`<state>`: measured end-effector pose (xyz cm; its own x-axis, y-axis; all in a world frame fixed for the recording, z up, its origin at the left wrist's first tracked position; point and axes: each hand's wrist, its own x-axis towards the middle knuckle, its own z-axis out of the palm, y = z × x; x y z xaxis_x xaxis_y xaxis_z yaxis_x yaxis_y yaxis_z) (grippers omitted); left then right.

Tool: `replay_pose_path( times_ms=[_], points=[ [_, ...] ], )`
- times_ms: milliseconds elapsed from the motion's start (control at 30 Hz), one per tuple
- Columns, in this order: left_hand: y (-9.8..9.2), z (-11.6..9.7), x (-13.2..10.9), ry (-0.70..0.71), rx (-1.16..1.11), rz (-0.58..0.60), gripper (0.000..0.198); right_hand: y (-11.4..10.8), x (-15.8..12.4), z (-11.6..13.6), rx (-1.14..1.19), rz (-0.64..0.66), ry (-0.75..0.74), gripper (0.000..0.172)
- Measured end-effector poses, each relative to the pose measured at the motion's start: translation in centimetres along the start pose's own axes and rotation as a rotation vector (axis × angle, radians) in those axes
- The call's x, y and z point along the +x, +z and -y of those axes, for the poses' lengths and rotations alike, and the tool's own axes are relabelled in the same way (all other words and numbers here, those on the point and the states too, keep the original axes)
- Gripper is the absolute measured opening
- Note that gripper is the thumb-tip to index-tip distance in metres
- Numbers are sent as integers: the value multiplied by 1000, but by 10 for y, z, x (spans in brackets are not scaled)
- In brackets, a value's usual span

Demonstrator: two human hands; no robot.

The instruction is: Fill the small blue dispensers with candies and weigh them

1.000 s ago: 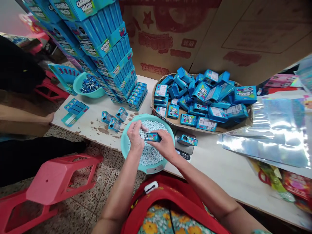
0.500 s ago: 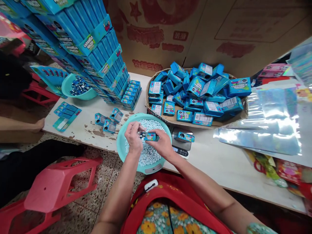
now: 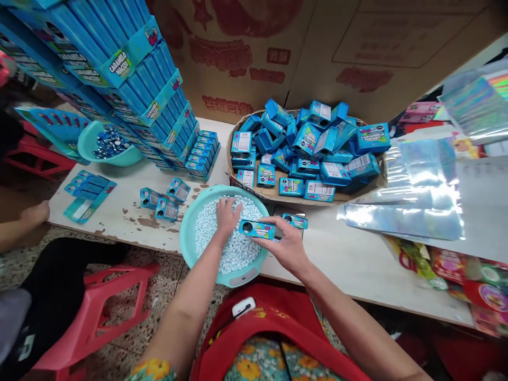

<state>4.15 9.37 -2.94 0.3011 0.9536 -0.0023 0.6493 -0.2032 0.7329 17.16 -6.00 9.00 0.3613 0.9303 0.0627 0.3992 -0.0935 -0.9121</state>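
My left hand [image 3: 227, 216] reaches down into a turquoise basin [image 3: 187, 233] of small pale-blue candies [image 3: 210, 227], its thumb apart from the fingers and its fingertips among the candies. Over the basin's right side, my right hand [image 3: 286, 241] grips a small blue candy box [image 3: 257, 229] lying on its side, with its round dark hole facing left. Just behind that hand, another blue box [image 3: 296, 220] with a hole rests on a scale [image 3: 279, 210], which is mostly hidden.
A cardboard tray [image 3: 234, 177] heaped with blue boxes stands behind the basin. Tall stacks of display packs [image 3: 130, 79] rise at left, near a bowl [image 3: 130, 156] of dark shiny pieces. Three boxes [image 3: 166, 209] stand left. Shiny sheets [image 3: 405, 219] lie right. A co-worker's hand [image 3: 37, 217] rests at far left.
My left hand has moved from the box's hole down into the candies. My right hand has shifted right with the box, uncovering its hole. The view has turned slightly.
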Motion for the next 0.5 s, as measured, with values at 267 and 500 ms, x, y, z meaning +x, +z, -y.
replay_pose_path(
  times_ms=[267,500],
  points=[
    [-6,13,-43,-159,80,105,18,-3,1,2,-86,-75,-42,33],
    [-48,-21,-55,-425,-664,-121,33,17,6,-14,-203,7,-83,31]
  ],
)
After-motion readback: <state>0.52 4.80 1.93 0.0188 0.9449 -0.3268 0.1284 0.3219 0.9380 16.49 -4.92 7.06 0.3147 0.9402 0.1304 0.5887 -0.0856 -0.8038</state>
